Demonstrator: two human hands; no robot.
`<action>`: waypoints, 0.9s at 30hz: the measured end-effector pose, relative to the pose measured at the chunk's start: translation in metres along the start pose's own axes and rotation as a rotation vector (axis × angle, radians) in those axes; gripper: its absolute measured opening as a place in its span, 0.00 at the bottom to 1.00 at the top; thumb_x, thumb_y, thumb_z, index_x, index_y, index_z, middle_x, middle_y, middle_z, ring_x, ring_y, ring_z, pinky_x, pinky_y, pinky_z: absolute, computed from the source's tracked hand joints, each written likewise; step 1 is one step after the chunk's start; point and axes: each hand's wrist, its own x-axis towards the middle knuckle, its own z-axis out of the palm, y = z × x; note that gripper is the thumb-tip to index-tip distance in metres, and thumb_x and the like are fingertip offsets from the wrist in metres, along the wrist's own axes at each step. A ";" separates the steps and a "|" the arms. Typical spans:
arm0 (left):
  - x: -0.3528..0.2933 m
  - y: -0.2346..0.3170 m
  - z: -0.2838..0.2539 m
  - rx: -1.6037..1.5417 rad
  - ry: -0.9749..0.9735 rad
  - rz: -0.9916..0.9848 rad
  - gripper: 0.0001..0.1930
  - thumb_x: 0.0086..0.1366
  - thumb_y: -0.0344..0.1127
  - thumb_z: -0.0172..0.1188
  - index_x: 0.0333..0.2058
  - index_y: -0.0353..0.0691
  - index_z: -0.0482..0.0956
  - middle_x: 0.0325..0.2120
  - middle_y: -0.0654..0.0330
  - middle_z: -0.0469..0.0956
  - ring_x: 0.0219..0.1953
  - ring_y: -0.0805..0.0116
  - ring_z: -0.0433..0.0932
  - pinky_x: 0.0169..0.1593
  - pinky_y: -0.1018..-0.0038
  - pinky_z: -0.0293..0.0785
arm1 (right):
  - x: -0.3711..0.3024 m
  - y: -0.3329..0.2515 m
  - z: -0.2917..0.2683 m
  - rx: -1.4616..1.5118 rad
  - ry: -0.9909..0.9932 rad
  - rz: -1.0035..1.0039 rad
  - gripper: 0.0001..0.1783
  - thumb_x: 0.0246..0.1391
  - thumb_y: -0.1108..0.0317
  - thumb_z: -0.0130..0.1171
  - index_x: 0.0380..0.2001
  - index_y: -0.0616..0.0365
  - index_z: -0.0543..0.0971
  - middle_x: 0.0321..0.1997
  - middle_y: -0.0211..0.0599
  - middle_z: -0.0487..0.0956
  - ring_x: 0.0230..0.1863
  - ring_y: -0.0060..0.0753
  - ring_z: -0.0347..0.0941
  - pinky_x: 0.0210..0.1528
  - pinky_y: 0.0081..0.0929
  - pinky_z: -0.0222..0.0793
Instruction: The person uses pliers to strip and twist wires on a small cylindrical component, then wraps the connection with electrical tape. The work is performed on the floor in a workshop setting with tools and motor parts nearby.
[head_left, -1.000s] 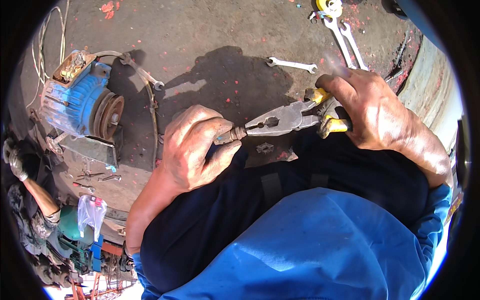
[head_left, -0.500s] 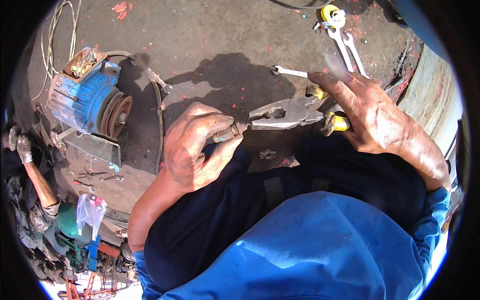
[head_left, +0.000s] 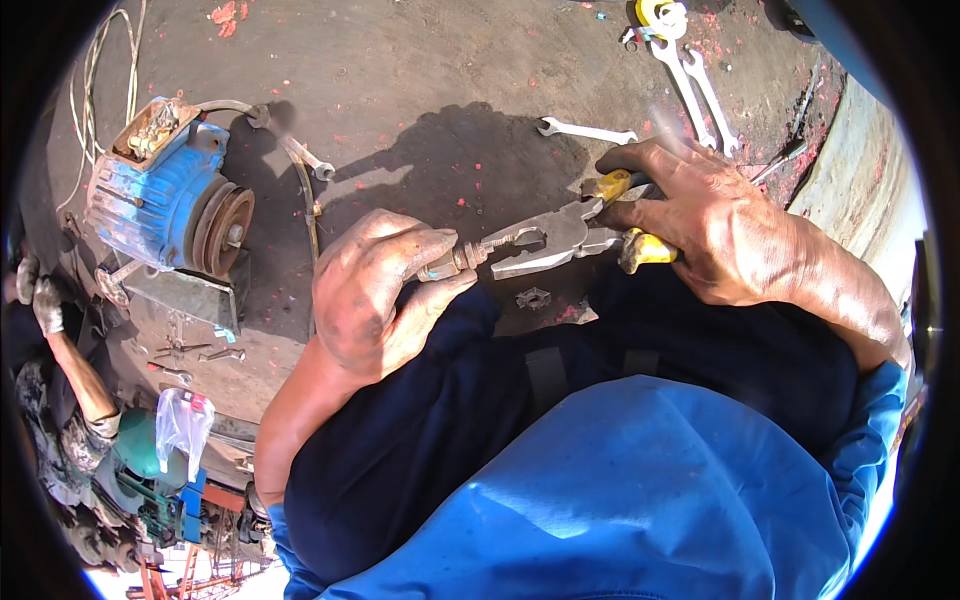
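Note:
Between thumb and fingers, my left hand pinches a small metal bolt with hex parts on it, its thin end pointing right. My right hand is wrapped round the yellow handles of a pair of combination pliers. The plier jaws stand apart at the bolt's right end; whether they touch it I cannot tell. Below the jaws, a small flat metal piece lies on the ground. Just beyond the pliers is a short open-end wrench.
A blue electric motor with a rusty pulley stands at left, its cable running beside it. Two long wrenches and a yellow roll lie far right. At far left is another person's gloved hand, near a clear plastic bag.
The plier jaws have spread and moved left to the bolt's end. My right hand has shifted slightly left with the pliers. My left hand still pinches the bolt, a little further left.

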 end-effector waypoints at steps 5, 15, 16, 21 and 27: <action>0.006 0.004 0.002 0.063 -0.079 0.024 0.20 0.48 0.28 0.78 0.39 0.35 0.79 0.30 0.54 0.82 0.29 0.56 0.81 0.33 0.65 0.78 | 0.002 -0.003 -0.004 0.062 -0.028 -0.015 0.32 0.42 0.78 0.67 0.57 0.54 0.80 0.68 0.53 0.66 0.71 0.63 0.59 0.71 0.53 0.61; 0.020 0.013 0.004 0.194 -0.303 0.051 0.23 0.48 0.39 0.78 0.37 0.33 0.78 0.30 0.51 0.78 0.28 0.52 0.79 0.32 0.63 0.76 | -0.001 -0.001 0.004 -0.061 0.050 -0.083 0.18 0.48 0.74 0.64 0.46 0.59 0.81 0.50 0.54 0.73 0.52 0.56 0.74 0.56 0.49 0.71; 0.022 0.014 0.004 0.240 -0.338 0.054 0.23 0.48 0.41 0.77 0.37 0.33 0.78 0.30 0.52 0.77 0.27 0.52 0.78 0.31 0.63 0.75 | -0.001 -0.003 0.005 -0.078 0.031 -0.063 0.19 0.46 0.74 0.65 0.45 0.59 0.81 0.52 0.54 0.72 0.54 0.56 0.72 0.57 0.49 0.70; 0.017 0.016 0.003 0.272 -0.419 0.166 0.20 0.41 0.39 0.77 0.26 0.37 0.73 0.25 0.55 0.71 0.22 0.57 0.74 0.24 0.64 0.68 | -0.003 -0.005 0.002 -0.056 -0.036 -0.079 0.20 0.40 0.75 0.68 0.42 0.60 0.81 0.54 0.52 0.72 0.56 0.53 0.71 0.57 0.46 0.70; 0.013 0.010 0.008 0.167 -0.472 0.106 0.21 0.41 0.37 0.77 0.23 0.38 0.70 0.20 0.56 0.69 0.19 0.55 0.73 0.22 0.64 0.68 | -0.005 0.001 0.008 -0.089 0.013 -0.125 0.19 0.40 0.75 0.68 0.40 0.59 0.82 0.51 0.51 0.73 0.53 0.50 0.73 0.55 0.44 0.70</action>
